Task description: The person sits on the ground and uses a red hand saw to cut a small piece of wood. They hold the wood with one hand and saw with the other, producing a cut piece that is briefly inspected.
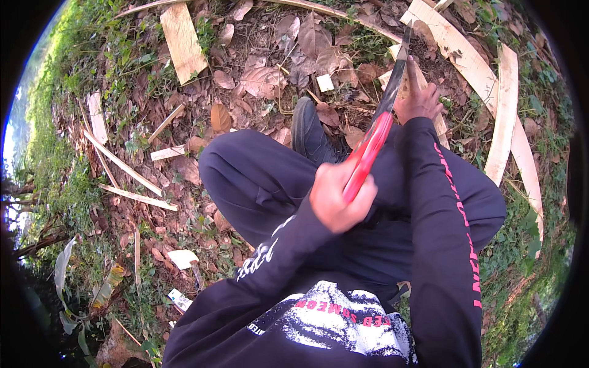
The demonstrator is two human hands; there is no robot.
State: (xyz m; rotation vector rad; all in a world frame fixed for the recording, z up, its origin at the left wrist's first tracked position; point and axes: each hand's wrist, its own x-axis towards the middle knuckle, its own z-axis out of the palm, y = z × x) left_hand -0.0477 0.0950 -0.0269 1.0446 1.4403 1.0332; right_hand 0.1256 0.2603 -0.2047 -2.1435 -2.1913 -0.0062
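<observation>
My left hand is closed around the red handle of a long tool. Its dark, narrow blade slants up and away to the right; whether it is a saw or a long knife I cannot tell. Beyond it, my right hand presses on a pale piece of wood beside my bent leg, its index finger stretched out close to the blade. The blade, hand and sleeve hide much of that piece. Where the blade meets the wood is not clear.
Long pale wooden strips lie on the right, one wide strip crossing behind them. A short board is at the far left. Thin offcuts are scattered over leaves and grass. My shoe sits near the middle.
</observation>
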